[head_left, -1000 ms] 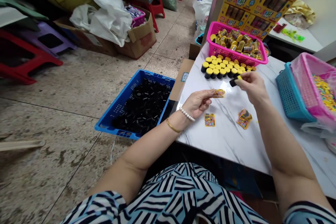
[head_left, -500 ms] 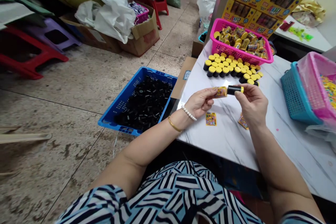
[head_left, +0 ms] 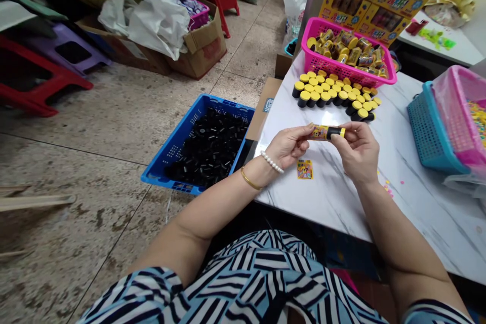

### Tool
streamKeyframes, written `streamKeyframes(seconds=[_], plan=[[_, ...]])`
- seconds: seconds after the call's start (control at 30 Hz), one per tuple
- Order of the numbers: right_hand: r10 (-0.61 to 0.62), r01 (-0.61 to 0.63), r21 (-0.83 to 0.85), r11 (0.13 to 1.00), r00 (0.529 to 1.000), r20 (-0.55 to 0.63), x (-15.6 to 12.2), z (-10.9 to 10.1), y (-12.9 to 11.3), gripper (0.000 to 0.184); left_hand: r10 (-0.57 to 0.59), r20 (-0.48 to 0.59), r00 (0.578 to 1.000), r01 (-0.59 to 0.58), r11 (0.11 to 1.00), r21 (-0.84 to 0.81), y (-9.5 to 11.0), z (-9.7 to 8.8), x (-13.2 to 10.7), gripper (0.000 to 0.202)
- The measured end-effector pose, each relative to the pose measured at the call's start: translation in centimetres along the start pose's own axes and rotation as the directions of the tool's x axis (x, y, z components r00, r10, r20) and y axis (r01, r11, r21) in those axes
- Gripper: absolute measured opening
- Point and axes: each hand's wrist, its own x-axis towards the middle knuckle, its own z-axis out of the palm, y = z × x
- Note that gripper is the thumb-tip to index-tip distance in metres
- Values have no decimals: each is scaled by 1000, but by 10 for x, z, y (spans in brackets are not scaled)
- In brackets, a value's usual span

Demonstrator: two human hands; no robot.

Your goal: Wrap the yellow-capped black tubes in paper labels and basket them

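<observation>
Over the table my left hand (head_left: 290, 147), fingers closed in a pinch, holds the left end of a yellow and orange printed label sleeve (head_left: 319, 132). The right end of this sleeve lies around part of a small black tube with a yellow cap (head_left: 336, 133). My right hand (head_left: 359, 152) grips that tube at its capped end, thumb in front. Below the hands another printed label (head_left: 305, 169) lies flat on the table. Just beyond my right hand stand several black tubes with yellow caps (head_left: 324, 95), packed close together.
A pink basket (head_left: 351, 79) of yellow-wrapped tubes stands behind on the marbled table (head_left: 322, 207). At right are a teal basket (head_left: 436, 131) and a pink basket (head_left: 455, 106). A blue crate (head_left: 152, 177) of black pieces sits at left. Yellow display boxes (head_left: 383, 2) are stacked behind.
My right hand has moved left with the black tube, which now overlaps the label sleeve in my left hand. A label beside my right wrist no longer shows; small coloured dots show there.
</observation>
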Motion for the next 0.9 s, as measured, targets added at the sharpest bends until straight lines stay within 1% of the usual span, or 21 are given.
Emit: streamKeyframes(seconds=[0.03,0.1,0.17,0.2,0.23,0.27,0.3,0.33,0.37,0.4,0.47,0.53,0.63,0.7,0.73,0.83,0.9], plan=[[0,0,-3,1000,1000,6,0,-1,1,28,36,-17,999,-35,998,46,-1,1,-1,15],[-26,26,-11,1000,1000,6,-1,-5,3,31,150,-74,986,-138,979,147,-2,3,-5,17],[-67,67,-4,998,998,-15,-1,-10,6,35,282,-128,951,-248,941,232,-2,4,-8,25],[-78,78,7,997,997,-21,-1,-12,6,38,328,-126,936,-288,922,259,-1,4,-9,34],[-79,80,18,997,997,-12,-2,-14,6,40,342,-91,935,-306,912,274,-1,4,-10,44],[-78,78,22,997,997,14,-2,-16,6,41,321,-24,947,-302,911,281,0,3,-10,52],[-74,73,17,997,995,62,-2,-17,5,42,276,60,959,-282,914,291,0,3,-10,56],[-65,65,5,998,990,128,-3,-18,3,43,229,133,964,-260,915,308,0,3,-10,57],[-57,60,-11,998,979,197,-3,-20,1,42,192,181,965,-243,910,334,0,2,-10,54],[-53,63,-30,998,966,253,-4,-21,-1,40,174,200,964,-237,901,364,0,2,-10,51],[-66,97,-93,991,953,297,-5,-24,-6,38,172,195,966,-239,883,404,-1,2,-10,47],[-132,189,-202,961,955,265,-6,-27,-8,38,157,181,971,-217,895,389,-2,2,-9,49],[-272,348,-351,869,929,249,-5,-30,-6,39,61,142,988,-106,937,332,-1,0,-7,54],[-319,400,-390,829,912,256,-4,-31,-1,38,15,114,993,-53,940,337,-1,-1,-4,51],[-320,402,-403,822,912,258,-4,-31,2,37,21,112,993,-60,931,360,-1,-2,-3,49],[-297,376,-419,827,924,243,-4,-30,9,33,124,157,980,-183,875,449,-4,-3,-1,42],[-302,372,-409,833,926,228,-5,-29,10,33,154,191,969,-228,850,474,-5,-3,-2,40]])
